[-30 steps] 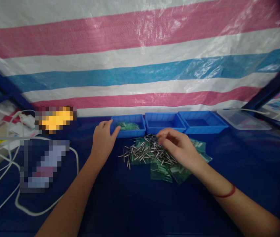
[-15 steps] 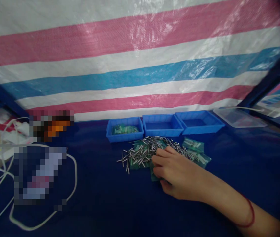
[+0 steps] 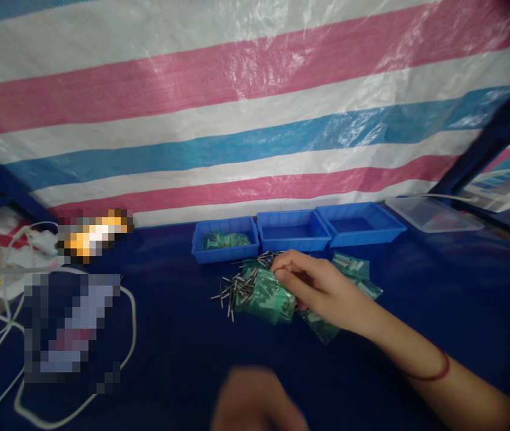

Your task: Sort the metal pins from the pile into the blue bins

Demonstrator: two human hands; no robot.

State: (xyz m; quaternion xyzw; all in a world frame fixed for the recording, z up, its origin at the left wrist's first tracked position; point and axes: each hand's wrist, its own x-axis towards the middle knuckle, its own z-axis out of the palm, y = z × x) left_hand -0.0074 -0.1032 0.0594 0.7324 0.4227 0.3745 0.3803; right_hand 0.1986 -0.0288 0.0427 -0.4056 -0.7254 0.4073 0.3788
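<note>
No lettering or numbers can be read.

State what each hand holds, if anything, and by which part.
The right hand pinches a translucent green plastic bag by its upper right edge. The left hand is too blurred to tell.

The right hand [image 3: 327, 293] pinches a green packet [image 3: 272, 298] over metal rods [image 3: 246, 285] — the left hand [image 3: 255, 402], blurred, apart.
</note>
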